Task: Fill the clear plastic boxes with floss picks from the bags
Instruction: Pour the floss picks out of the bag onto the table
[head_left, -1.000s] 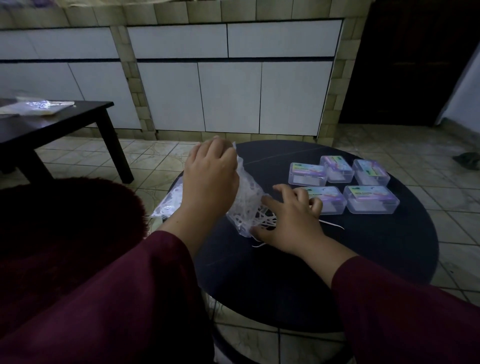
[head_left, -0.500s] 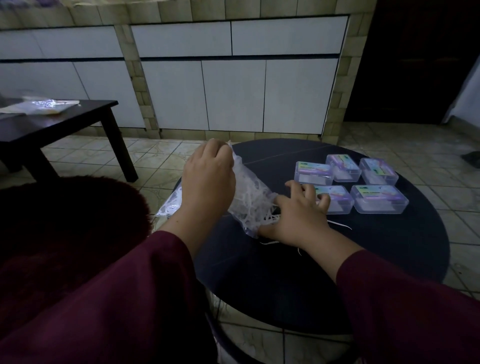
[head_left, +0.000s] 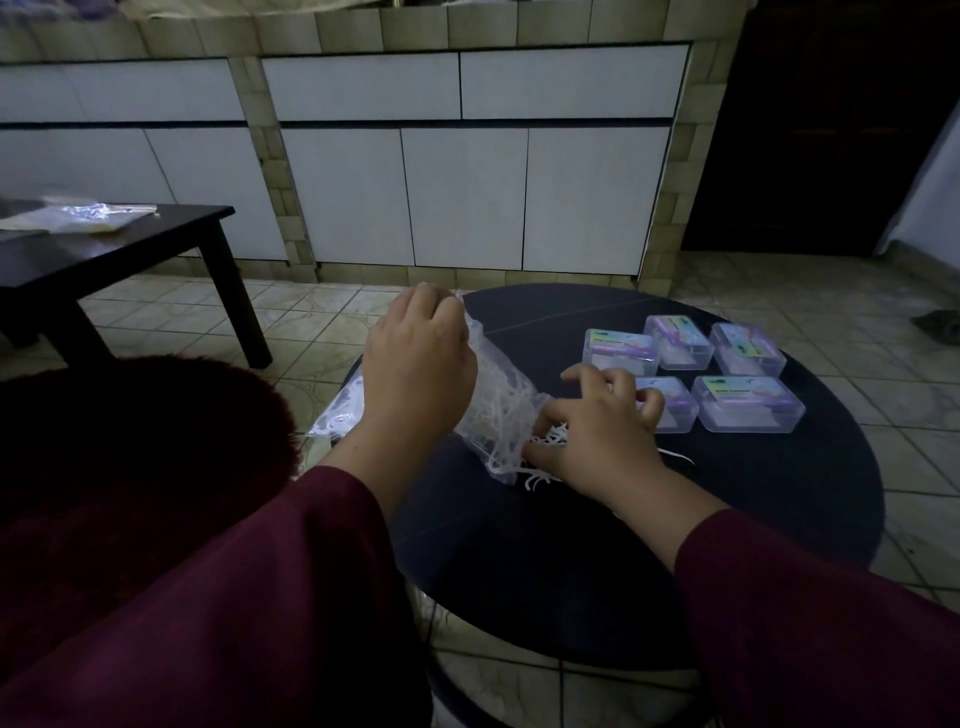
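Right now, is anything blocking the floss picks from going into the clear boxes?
Yes. All five clear boxes have their lids shut, so the floss picks under the right hand can't go in. The round table between them looks bare.
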